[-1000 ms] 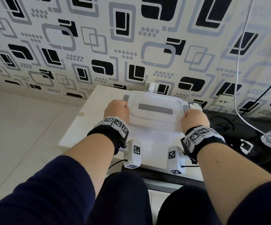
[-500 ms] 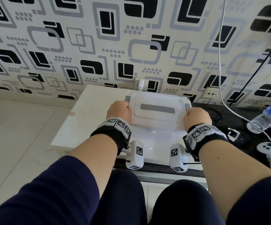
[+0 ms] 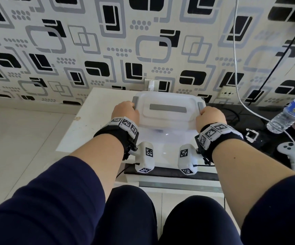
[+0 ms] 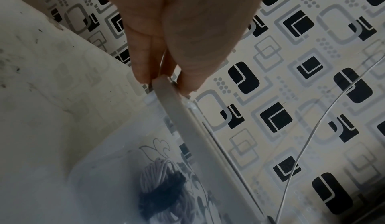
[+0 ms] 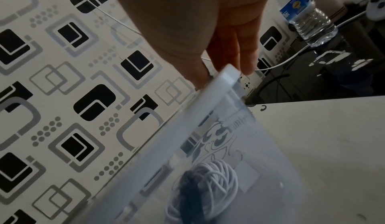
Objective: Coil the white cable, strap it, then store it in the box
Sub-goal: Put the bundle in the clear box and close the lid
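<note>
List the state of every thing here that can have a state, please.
Box: lid on, standing on the white table.
Lid: held at both side latches.
Cable: coiled, strapped, inside the box.
Left hand: grips the left latch.
Right hand: grips the right latch.
Water bottle: tilted; cap not visible.

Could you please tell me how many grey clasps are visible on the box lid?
2: left clasp under the left hand, right clasp under the right hand.
</note>
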